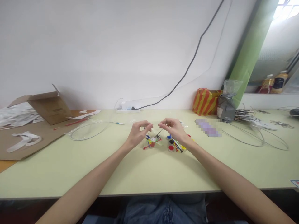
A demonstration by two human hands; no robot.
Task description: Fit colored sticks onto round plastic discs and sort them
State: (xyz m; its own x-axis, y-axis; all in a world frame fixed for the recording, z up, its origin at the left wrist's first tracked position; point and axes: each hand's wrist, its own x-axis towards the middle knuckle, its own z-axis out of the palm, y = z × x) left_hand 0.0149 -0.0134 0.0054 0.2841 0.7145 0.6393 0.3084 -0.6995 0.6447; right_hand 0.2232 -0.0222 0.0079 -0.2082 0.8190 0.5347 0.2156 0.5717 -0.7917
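Note:
My left hand [139, 132] is closed in a pinch, thumb against fingertips, above a small pile of coloured plastic sticks [152, 143]. What it holds, if anything, is too small to make out. Facing it, my right hand [174, 128] pinches a thin dark stick [159, 133], which slants down to the left toward that pile. Partly hidden beneath my right hand and wrist lies a second group of coloured pieces, with a red round disc [171, 148], a blue disc [168, 137] and several yellow and black sticks.
At left, an open cardboard box [50, 107] stands behind white strips [24, 141] on flat cardboard. A coiled cable [86, 137] lies nearby. A power strip [128, 107] sits by the wall. Rightward are a blurred purple item [207, 127], a striped bag [204, 102] and more cables.

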